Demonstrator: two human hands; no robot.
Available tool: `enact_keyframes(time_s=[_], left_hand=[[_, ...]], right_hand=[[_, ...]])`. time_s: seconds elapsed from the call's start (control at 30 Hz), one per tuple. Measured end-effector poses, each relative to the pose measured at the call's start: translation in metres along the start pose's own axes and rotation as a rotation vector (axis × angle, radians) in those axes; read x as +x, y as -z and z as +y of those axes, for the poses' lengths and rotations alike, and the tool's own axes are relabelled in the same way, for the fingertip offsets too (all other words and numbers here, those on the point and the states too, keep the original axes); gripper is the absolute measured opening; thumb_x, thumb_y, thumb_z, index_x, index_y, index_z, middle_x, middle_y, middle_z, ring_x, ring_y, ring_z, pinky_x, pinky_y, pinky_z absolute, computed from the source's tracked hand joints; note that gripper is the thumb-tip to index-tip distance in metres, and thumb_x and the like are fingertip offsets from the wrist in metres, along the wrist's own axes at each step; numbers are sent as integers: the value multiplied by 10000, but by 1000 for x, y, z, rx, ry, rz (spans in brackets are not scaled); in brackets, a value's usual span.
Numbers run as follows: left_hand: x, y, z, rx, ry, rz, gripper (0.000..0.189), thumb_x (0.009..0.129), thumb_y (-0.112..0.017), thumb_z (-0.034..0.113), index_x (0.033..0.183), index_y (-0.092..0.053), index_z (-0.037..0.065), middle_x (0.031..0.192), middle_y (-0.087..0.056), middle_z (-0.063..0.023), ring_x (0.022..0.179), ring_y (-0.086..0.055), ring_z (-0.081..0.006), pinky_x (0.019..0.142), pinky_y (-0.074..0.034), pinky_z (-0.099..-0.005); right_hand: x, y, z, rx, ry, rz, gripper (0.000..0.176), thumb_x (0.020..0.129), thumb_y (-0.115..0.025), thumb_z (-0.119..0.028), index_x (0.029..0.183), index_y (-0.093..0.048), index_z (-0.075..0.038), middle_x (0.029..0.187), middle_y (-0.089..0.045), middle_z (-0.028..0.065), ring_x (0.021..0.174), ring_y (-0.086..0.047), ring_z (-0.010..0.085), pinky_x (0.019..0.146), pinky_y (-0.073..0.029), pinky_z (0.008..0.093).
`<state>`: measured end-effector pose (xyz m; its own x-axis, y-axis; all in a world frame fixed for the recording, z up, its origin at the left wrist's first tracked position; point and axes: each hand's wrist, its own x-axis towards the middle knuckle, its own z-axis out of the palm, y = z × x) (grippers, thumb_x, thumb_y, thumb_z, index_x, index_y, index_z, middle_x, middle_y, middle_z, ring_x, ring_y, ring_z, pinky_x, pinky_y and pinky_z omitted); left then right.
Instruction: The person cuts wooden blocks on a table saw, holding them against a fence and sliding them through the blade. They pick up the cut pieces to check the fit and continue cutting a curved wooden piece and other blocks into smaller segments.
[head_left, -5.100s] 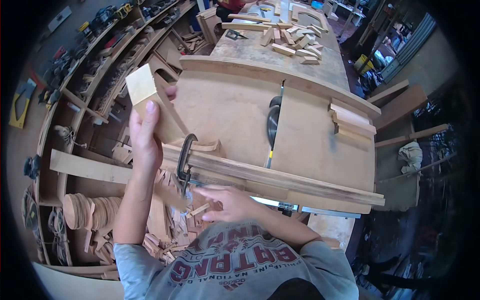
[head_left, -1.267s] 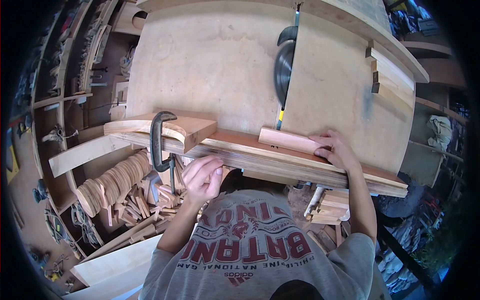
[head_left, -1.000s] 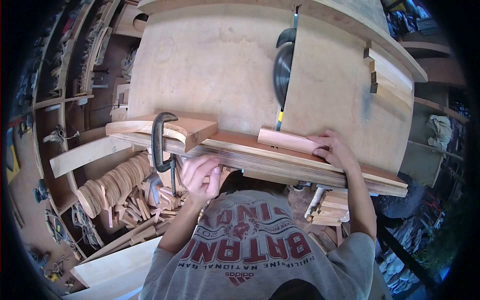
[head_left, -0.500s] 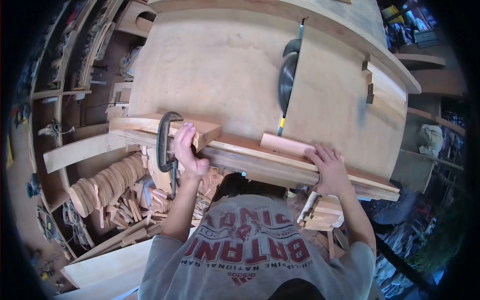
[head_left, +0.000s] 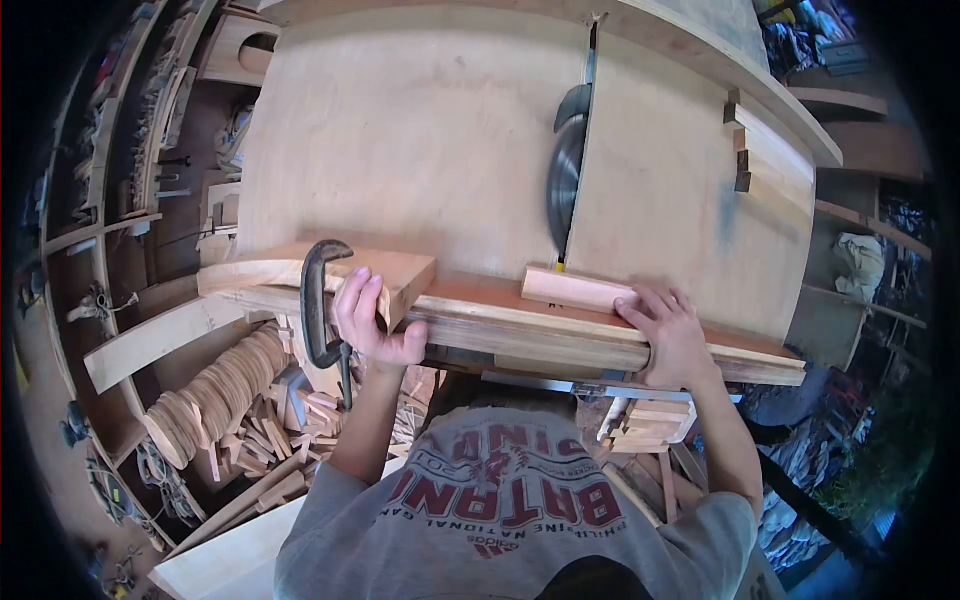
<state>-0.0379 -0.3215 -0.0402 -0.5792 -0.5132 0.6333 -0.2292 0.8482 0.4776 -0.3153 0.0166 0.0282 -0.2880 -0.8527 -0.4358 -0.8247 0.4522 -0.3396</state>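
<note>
A plywood saw sled (head_left: 420, 130) has a round saw blade (head_left: 566, 175) standing up through its slot. Along its near edge runs a thick laminated wooden fence (head_left: 520, 330). My left hand (head_left: 375, 322) grips a wooden block (head_left: 400, 272) on the fence, thumb stuck out. Just left of it, a C-clamp (head_left: 316, 300) holds the block to the fence. My right hand (head_left: 668, 332) presses a short wood strip (head_left: 575, 288) against the fence, fingers over its right end. The strip's left part lies at the near end of the blade slot.
Notched wood pieces (head_left: 765, 155) lie at the sled's right. Below left are a row of wooden discs (head_left: 220, 395) and scattered offcuts (head_left: 270, 430). Shelves (head_left: 105, 230) with wood parts line the left side. A white cloth (head_left: 860, 268) hangs at the right.
The sled has slid forward, so the strip is closer to the blade and covers most of the yellow mark in the slot. Both hands keep their holds.
</note>
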Motion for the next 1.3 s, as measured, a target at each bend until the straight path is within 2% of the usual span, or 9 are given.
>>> enact_keyframes(time_s=[0.07, 0.13, 0.6, 0.8, 0.9, 0.97, 1.07, 1.17, 1.3], left_hand=[[18, -16, -4, -25, -27, 27, 806, 978, -629, 644, 1383, -626, -53, 1377, -620, -278, 1273, -610, -421, 1095, -483, -515], [33, -30, -6, -20, -20, 100, 752, 917, -689, 632, 1282, -695, -25, 1274, -690, -225, 1163, -660, -397, 1012, -534, -498], [110, -92, -18, -23, -40, 118, 682, 886, -736, 530, 1302, -693, -9, 1268, -724, -188, 1182, -677, -388, 1018, -506, -478], [153, -122, -20, 67, -17, 94, 705, 813, -801, 481, 1341, -668, 33, 1308, -715, -161, 1255, -652, -363, 1126, -431, -515], [162, -129, -17, 31, 91, 38, 641, 781, -848, 491, 1234, -680, 70, 1223, -718, -141, 1230, -634, -332, 1155, -387, -499], [169, -119, -12, 2, 152, -14, 644, 784, -847, 507, 1218, -681, 61, 1207, -716, -146, 1207, -636, -336, 1155, -374, -493], [169, -99, -5, -37, 220, -60, 661, 790, -840, 547, 1183, -685, 39, 1178, -714, -160, 1153, -639, -340, 1140, -350, -481], [132, -75, -3, -33, 243, -107, 635, 780, -832, 518, 1173, -693, 40, 1166, -713, -161, 1161, -646, -328, 1132, -362, -481], [57, 5, 19, -72, 222, -200, 580, 795, -784, 447, 1209, -697, 50, 1183, -718, -152, 1187, -654, -354, 1128, -395, -484]], right_hand=[[12, 8, 10, 5, -16, -8, 1077, 403, -938, -286, 1443, -671, -202, 1507, -572, 174, 1392, -556, 390, 1247, -354, 608], [22, 15, 17, 6, -18, 5, 1085, 395, -939, -285, 1443, -671, -202, 1505, -575, 171, 1384, -564, 388, 1247, -359, 599], [81, 60, 70, 5, 48, 59, 1025, 415, -909, -275, 1410, -691, -170, 1439, -621, 165, 1286, -633, 366, 1170, -440, 487], [113, 77, 105, 2, 51, 86, 996, 446, -881, -252, 1416, -684, -148, 1424, -635, 182, 1288, -631, 393, 1158, -460, 483], [122, 77, 119, 82, 33, 99, 987, 460, -863, -235, 1426, -678, -151, 1408, -651, 182, 1284, -637, 394, 1132, -495, 480], [121, 73, 117, 205, 15, 79, 983, 470, -853, -235, 1434, -675, -166, 1399, -665, 169, 1281, -643, 383, 1113, -523, 466], [111, 78, 99, 143, -19, 61, 968, 482, -842, -233, 1434, -675, -169, 1387, -673, 158, 1262, -657, 369, 1093, -538, 452], [78, 49, 82, 63, 14, 98, 945, 498, -828, -227, 1429, -676, -172, 1381, -665, 176, 1281, -634, 388, 1117, -512, 474], [8, 0, 24, 48, 31, 112, 963, 488, -841, -235, 1433, -667, -169, 1449, -611, 203, 1351, -575, 415, 1175, -448, 522]])
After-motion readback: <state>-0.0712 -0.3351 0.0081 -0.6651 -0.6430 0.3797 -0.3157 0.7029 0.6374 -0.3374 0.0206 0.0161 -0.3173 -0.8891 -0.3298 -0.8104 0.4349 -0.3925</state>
